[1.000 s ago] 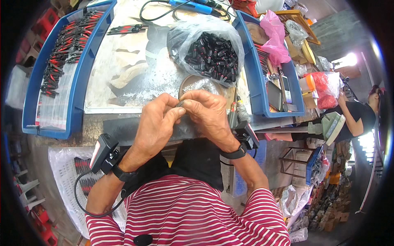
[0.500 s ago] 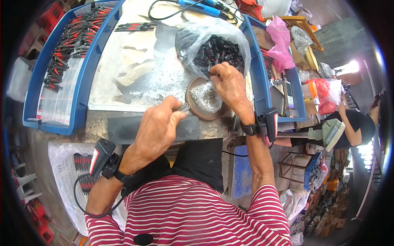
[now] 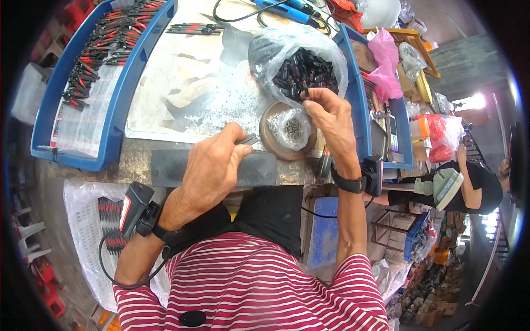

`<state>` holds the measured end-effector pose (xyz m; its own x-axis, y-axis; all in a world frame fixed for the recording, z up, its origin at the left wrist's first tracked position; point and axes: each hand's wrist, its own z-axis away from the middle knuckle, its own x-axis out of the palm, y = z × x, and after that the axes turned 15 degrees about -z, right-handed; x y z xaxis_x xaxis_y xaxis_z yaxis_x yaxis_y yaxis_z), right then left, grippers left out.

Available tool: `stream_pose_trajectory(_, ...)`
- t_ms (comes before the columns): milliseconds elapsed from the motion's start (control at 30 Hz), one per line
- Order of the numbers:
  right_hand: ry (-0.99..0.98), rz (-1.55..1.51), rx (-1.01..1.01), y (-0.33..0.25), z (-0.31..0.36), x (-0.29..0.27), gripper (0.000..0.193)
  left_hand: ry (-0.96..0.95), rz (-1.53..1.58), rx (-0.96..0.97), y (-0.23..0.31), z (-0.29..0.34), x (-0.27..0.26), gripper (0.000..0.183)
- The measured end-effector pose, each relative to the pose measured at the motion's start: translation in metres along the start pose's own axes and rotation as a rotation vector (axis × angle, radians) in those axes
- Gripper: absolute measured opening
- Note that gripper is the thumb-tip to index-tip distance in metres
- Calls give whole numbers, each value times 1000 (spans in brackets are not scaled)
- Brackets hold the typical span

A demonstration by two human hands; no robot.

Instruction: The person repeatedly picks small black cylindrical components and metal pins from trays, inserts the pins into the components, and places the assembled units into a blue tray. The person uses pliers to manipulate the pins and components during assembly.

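My left hand (image 3: pixel 212 160) is closed, pinching a small grey metal piece (image 3: pixel 249 139) between thumb and forefinger above the bench edge. My right hand (image 3: pixel 331 118) is closed too. Its fingertips pinch a small black piece (image 3: pixel 305 94) at the mouth of a clear plastic bag (image 3: pixel 262 52). That bag lies on its side, filled with black handle-like parts (image 3: pixel 301 70), some with red. Between my hands sits a round brown dish (image 3: pixel 270 144), where a smaller clear bag (image 3: pixel 283 139) contains many tiny metal parts.
A blue tray (image 3: pixel 113 118) of red-and-black hand tools stands at left; another blue tray (image 3: pixel 359 102) is at right. Several more tools (image 3: pixel 193 28) lie at the back near blue-handled tools (image 3: pixel 284 11). A dark flat strip (image 3: pixel 165 167) runs along the bench edge. Another person (image 3: pixel 469 187) is at right.
The view has shifted, so the bench appears further right. My right hand has drawn slightly rightward, and a black piece now shows at its fingertips. The grey piece in my left hand has turned.
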<state>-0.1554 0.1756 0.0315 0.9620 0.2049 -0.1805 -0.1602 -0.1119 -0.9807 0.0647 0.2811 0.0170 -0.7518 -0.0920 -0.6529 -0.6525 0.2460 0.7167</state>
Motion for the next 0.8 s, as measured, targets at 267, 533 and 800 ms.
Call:
stream_pose_trajectory(267,-116,-517,252,-12,39,24,18,-43,-13,21,3,2,3,15)
stream_pose_trajectory(533,-8,-400,133,-4,52,37,18,24,-29,98,1,0,11,13)
stream_pose_trajectory(800,-43,-441,126,0,55,40,18,10,-76,103,2,0,13,14)
